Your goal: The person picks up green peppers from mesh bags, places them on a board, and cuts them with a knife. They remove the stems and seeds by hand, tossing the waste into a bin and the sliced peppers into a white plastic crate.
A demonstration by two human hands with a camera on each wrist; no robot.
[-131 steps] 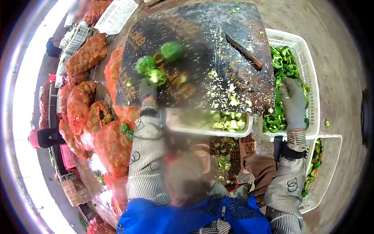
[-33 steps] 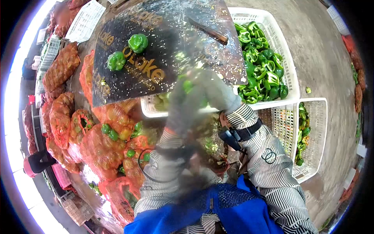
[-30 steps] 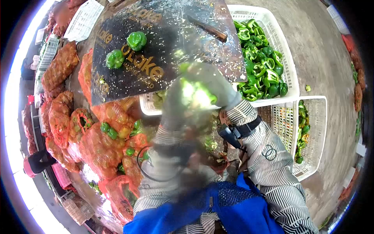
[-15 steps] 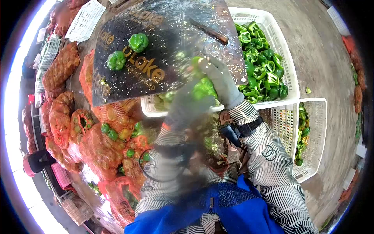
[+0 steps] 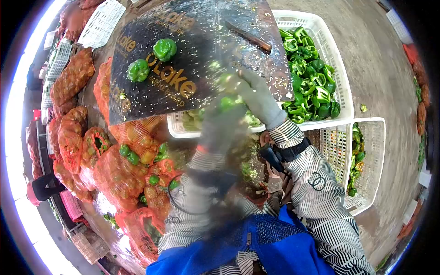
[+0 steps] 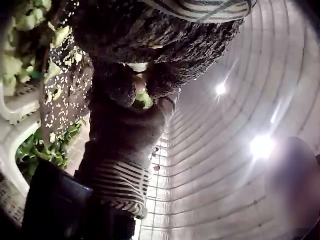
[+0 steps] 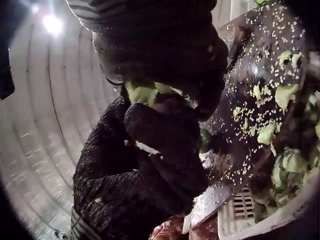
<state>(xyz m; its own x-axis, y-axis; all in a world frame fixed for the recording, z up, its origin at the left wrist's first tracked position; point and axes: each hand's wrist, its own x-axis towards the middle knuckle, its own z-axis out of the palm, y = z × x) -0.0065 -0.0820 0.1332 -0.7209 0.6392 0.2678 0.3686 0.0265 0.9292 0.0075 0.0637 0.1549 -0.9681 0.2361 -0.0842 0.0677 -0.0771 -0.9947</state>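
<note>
Whereas the pepper (image 5: 228, 101) showed plainly a moment ago, our left hand (image 5: 220, 126) and right hand (image 5: 259, 98) now grip it tighter. We hold it above the scrap crate (image 5: 175, 132), probably coring it.

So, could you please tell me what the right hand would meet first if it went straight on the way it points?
Probably the seed-strewn cutting board, just beside the knife; how high the right hand, gripping a green pepper, is above it is unclear.
</note>
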